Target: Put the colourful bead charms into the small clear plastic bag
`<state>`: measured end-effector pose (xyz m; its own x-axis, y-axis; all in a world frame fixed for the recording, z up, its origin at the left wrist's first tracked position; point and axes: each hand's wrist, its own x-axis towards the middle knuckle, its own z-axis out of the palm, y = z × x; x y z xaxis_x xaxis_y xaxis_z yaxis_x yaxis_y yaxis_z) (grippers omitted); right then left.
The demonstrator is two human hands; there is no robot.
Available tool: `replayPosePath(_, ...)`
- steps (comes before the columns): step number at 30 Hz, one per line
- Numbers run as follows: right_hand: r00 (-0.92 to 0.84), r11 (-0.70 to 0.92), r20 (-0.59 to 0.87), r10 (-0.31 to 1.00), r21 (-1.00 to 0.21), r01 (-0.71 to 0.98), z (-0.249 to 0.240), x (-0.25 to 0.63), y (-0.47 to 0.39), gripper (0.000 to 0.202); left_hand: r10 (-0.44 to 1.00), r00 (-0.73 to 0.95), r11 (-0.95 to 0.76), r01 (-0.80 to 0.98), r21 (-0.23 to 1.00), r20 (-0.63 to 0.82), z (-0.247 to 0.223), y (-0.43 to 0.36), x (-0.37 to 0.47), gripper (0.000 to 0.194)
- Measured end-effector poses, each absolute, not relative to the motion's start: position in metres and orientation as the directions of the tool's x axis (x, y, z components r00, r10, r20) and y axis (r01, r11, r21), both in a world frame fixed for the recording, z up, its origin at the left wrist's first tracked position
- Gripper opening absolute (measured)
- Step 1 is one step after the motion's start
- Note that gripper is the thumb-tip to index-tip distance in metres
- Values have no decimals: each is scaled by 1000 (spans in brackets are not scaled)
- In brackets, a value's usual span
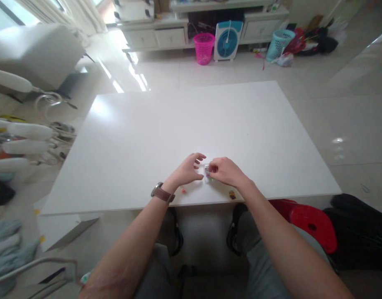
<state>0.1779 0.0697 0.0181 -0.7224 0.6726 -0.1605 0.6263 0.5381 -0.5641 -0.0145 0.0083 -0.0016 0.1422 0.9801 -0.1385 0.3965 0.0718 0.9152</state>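
Near the table's front edge is a small clear container (206, 179) with bits of pink and green showing in it or behind it. My right hand (226, 171) is at its right side, fingers pinched together over its upper part; what lies between the fingertips is hidden. On the container's left, my left hand (187, 170) is open, its fingers curved and apart, with nothing in it. Below the left hand lies a tiny orange piece (183, 191). A small yellow and dark brown figure (232, 194) lies by my right wrist.
The white table (178, 124) spans the middle of the view. White chairs or rails (25, 145) stand left; a red stool (315, 226) is at the lower right. Beyond are a pink basket (204, 50), a blue fan (227, 41) and a light blue basket (278, 45).
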Motion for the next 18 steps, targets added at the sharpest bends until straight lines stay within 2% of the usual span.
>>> replayPosePath(4,-738,561,-232,633,-519,644,13,176,68,10,968,238,-64,520,852,-73,-11,5,-10,86)
replayPosePath(7,-730,566,-274,626,-485,667,11,174,66,11,962,267,-106,566,818,-60,-17,4,-5,92)
replayPosePath(13,-708,564,-334,622,-437,701,9,169,62,16,958,282,-147,624,768,-45,-22,4,-1,79)
replayPosePath(18,-705,571,-325,631,-421,705,8,167,60,15,959,283,-159,617,771,-29,-23,3,-1,74)
